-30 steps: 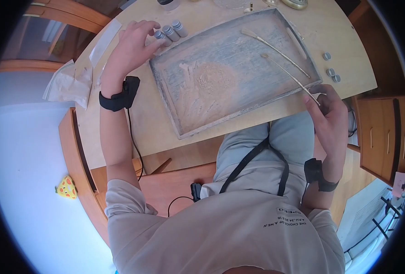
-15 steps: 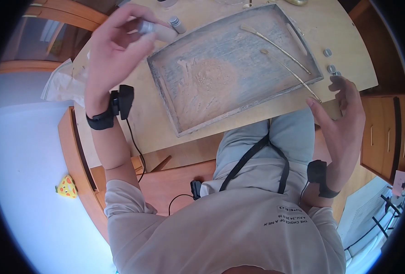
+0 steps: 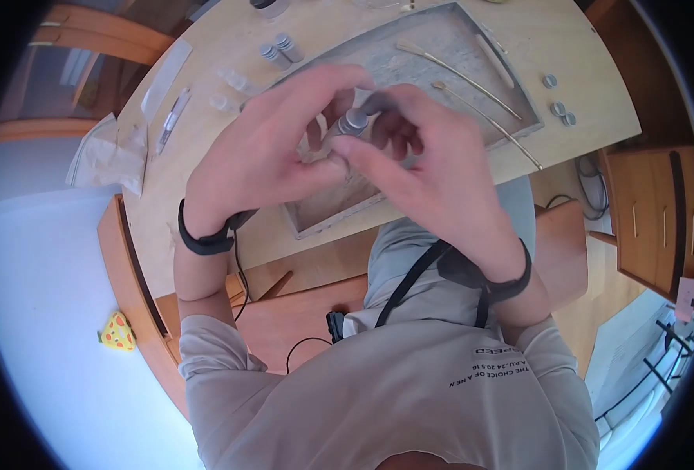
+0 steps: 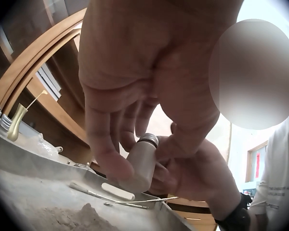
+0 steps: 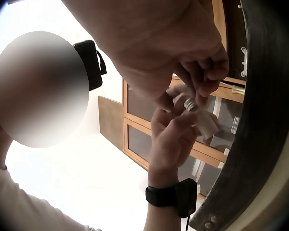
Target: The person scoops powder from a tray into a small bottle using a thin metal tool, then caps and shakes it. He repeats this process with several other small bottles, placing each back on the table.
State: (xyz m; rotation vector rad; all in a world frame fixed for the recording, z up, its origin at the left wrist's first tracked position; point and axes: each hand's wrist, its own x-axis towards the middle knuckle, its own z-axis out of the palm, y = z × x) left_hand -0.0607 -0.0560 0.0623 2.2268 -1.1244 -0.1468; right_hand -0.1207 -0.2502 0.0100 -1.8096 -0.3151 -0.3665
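A small bottle (image 4: 142,166) with a ribbed silver screw cap (image 3: 352,121) is held above a grey wooden tray (image 3: 378,59). My left hand (image 3: 257,145) grips its body between thumb and fingers. My right hand (image 3: 445,160) comes in from the other side, pinching the cap with thumb and forefinger. Pale powder lies heaped (image 4: 86,219) in the tray, mostly hidden by the hands in the head view. One brush (image 3: 460,72) lies inside the tray, and another brush (image 3: 488,121) extends over its near right edge.
Two similar capped bottles (image 3: 280,50) stand beyond the tray's left side, near small clear items (image 3: 233,82). Several loose silver caps (image 3: 558,108) lie at right. A pen (image 3: 173,119), a white strip (image 3: 165,77) and a plastic bag of powder (image 3: 112,157) are at left.
My left hand has picked up one bottle from the row of three and brought it over the tray. The right hand has moved left from the brush handle to the bottle's cap.
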